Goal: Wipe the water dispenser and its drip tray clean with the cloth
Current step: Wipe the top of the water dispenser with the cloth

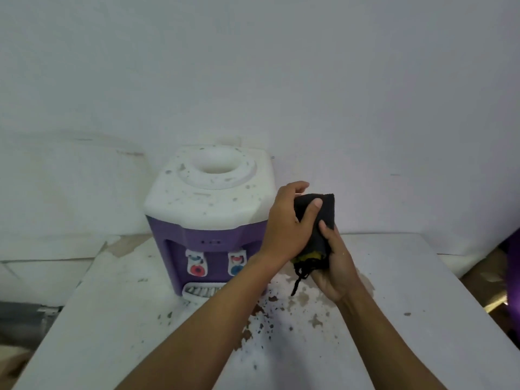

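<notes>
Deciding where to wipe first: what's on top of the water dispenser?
Dirty specks dot the water dispenser white top around its round well; no bottle sits there. The well's bottom is hidden behind its rim. The cloth is held beside it.

Dim, flat, bluish light — soft focus overall, wide-angle bending at edges, shadows faint.

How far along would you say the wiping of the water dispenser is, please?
Nothing looks done: the water dispenser is speckled with dirt on top. In hand: the left hand and right hand grip the cloth beside it. Left: top, body and drip tray.
</notes>
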